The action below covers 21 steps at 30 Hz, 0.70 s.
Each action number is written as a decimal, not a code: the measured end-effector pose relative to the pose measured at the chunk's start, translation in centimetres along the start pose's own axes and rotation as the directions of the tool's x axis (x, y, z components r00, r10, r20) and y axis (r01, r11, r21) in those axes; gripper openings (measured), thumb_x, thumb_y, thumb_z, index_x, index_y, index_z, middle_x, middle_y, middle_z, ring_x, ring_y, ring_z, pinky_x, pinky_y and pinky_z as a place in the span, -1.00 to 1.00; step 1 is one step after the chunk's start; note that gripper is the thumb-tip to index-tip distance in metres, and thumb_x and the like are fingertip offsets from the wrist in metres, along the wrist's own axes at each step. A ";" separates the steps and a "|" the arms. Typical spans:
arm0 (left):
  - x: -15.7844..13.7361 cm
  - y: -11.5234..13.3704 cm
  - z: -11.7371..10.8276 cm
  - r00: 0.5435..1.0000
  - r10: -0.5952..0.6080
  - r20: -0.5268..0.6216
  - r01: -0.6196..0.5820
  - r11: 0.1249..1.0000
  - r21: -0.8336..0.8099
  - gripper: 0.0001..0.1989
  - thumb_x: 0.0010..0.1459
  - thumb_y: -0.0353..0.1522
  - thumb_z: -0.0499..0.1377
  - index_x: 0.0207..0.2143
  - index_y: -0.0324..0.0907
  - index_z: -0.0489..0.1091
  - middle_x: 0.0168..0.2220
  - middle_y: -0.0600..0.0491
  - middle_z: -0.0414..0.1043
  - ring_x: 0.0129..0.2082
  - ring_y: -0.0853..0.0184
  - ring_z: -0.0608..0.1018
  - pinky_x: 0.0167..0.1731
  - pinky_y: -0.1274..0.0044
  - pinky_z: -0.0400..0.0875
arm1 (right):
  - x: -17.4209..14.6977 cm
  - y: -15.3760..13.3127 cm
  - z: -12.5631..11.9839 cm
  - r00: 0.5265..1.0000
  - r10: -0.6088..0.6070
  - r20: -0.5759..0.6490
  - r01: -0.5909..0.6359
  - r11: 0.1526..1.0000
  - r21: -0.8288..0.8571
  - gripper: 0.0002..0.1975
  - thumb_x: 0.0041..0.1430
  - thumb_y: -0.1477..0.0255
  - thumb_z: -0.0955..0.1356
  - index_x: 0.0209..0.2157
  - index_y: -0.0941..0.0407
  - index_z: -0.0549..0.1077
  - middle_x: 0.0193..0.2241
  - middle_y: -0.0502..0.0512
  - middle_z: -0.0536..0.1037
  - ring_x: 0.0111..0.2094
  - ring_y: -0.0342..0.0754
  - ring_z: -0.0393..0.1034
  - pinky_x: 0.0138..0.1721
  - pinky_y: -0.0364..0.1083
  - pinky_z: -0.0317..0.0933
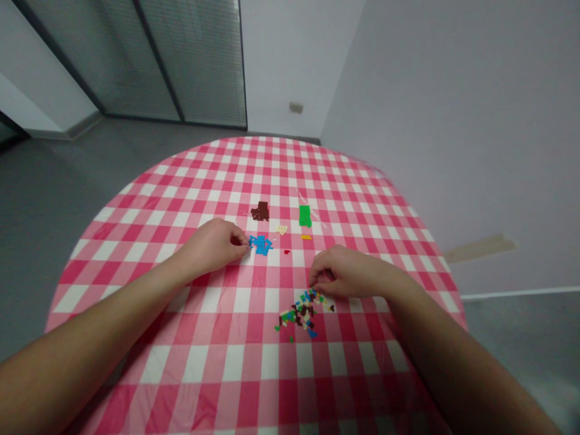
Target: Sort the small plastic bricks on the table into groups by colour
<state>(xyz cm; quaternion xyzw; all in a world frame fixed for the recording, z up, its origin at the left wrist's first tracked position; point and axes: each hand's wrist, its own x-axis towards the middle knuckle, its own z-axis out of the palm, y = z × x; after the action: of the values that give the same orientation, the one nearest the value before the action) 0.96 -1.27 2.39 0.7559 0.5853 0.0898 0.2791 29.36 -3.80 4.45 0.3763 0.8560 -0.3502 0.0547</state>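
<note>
L hand [218, 243] at blue pcs [261, 245], prob. touching.

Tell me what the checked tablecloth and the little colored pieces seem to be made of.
Tablecloth: probably thin plastic or coated fabric, slightly glossy; it shows a faint sheen and creases.
Mixed pieces: likely plastic, judging by their solid, bright colors; too small to judge the finish.
Blue pieces: likely plastic too, evenly colored; finish unclear.
</note>
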 end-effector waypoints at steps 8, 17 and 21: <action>0.1 0.0 -0.1 1.000 -0.009 0.001 0.009 1.000 0.008 -0.84 0.07 -0.33 0.20 -0.45 -0.15 0.59 -0.39 0.03 0.63 -0.40 0.26 0.59 -0.41 0.48 0.32 | 0.2 -0.2 0.1 0.998 -0.052 -0.040 0.051 0.999 -0.010 -0.80 0.02 0.64 0.33 -0.42 0.16 0.59 -0.48 0.02 0.58 -0.49 -0.16 0.38 -0.44 -0.19 0.15; -0.6 0.5 -0.3 0.999 0.039 -0.024 -0.039 0.999 -0.011 -0.80 0.12 -0.26 0.23 -0.47 -0.13 0.59 -0.40 0.05 0.62 -0.43 0.30 0.56 -0.41 0.48 0.31 | 2.1 4.3 -0.4 0.790 0.114 -0.602 -0.330 0.907 -0.261 -0.77 0.30 0.48 0.27 -0.29 0.17 0.58 -0.26 0.24 0.62 -0.24 0.06 0.46 -0.23 -0.03 0.24; -0.6 0.5 -0.1 0.996 0.079 -0.030 -0.079 0.997 -0.011 -0.80 0.12 -0.25 0.24 -0.45 -0.13 0.60 -0.37 0.04 0.62 -0.37 0.27 0.57 -0.36 0.46 0.33 | 2.5 5.4 -0.3 0.810 0.097 -0.579 -0.327 0.894 -0.307 -0.73 0.32 0.48 0.24 -0.28 0.17 0.59 -0.25 0.23 0.62 -0.24 0.06 0.47 -0.21 -0.03 0.25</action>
<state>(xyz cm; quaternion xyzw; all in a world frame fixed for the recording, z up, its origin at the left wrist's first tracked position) 1.17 -1.88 2.80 0.7753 0.5586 0.1156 0.2711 31.30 0.43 0.74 0.5370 0.8389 -0.0401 -0.0790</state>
